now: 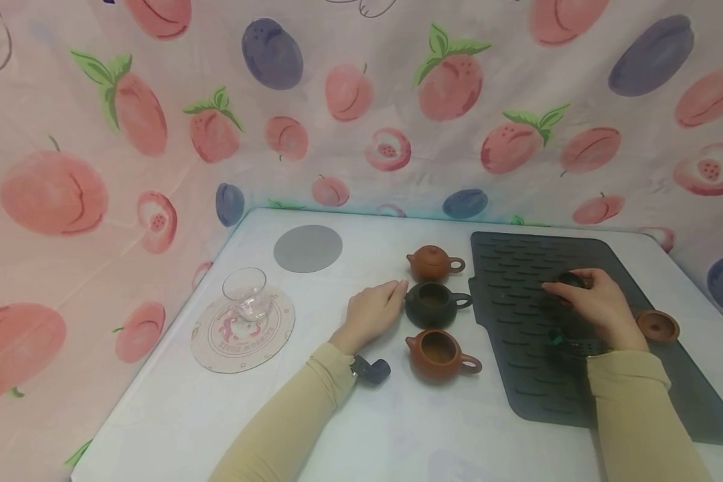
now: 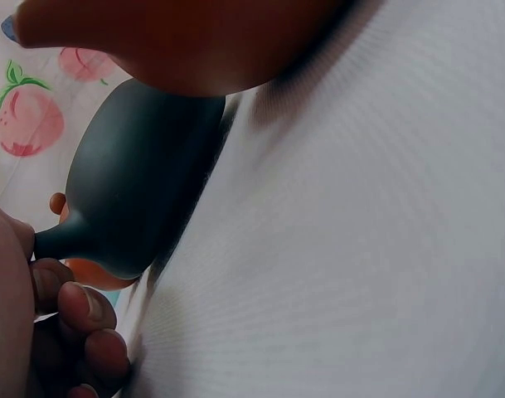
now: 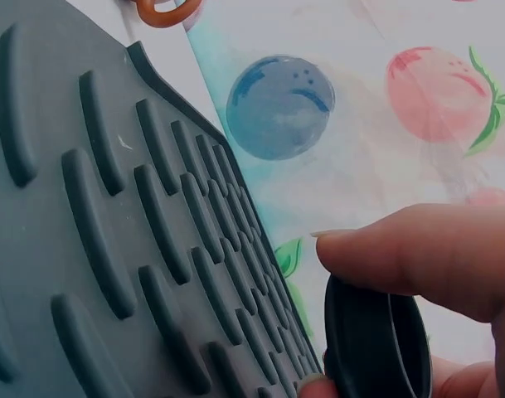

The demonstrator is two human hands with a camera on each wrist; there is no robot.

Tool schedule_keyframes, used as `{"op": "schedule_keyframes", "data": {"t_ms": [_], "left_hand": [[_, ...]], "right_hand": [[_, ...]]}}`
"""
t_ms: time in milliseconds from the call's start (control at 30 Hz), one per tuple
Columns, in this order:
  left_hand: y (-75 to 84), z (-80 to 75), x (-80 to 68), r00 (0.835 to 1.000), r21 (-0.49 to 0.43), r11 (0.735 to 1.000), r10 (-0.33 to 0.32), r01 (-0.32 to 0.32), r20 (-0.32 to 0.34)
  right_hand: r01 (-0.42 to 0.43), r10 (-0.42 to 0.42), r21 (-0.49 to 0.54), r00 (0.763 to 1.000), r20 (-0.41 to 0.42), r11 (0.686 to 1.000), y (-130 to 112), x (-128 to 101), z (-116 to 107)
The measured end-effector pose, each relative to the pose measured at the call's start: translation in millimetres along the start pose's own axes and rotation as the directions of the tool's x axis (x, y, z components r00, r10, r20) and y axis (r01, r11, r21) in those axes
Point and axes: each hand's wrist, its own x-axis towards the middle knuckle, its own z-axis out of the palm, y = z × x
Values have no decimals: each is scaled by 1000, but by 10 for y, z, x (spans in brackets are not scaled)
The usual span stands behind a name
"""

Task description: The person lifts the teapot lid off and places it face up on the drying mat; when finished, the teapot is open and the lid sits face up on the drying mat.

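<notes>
Matt clay teapots [image 1: 436, 304], ribbed rubbery mat [image 1: 518, 294], clear glass cup [image 1: 245, 292], printed cloth backdrop [image 1: 361, 100]

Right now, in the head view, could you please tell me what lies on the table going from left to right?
Glass cup on a round printed coaster, grey disc, left hand, dark teapot, ribbed dark mat, right hand holding a dark lid, brown lid.

The only lettering in view stood on the round coaster [image 1: 243, 333] under the glass cup [image 1: 246, 292], near the left side of the worktop [image 1: 397, 428]. It ran in a pink arc beneath a pink figure, upside down to the head camera and too small and blurred to read. The wrist views showed no writing.
</notes>
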Motion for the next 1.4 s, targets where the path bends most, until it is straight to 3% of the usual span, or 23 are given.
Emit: {"op": "schedule_keyframes", "data": {"t_ms": [400, 800, 1400], "left_hand": [[3, -2, 3, 1000, 8, 1000, 1, -1, -6], [12, -7, -5, 1000, 11, 1000, -1, 1, -9], [-1, 0, 1, 1000, 8, 1000, 3, -3, -8]], "right_hand": [[-40, 38, -66, 999, -36, 997, 24, -42, -78], [-48, 47, -163, 999, -9, 986, 101, -36, -153], [-62, 71, -337, 997, 15, 939, 73, -92, -244]]}}
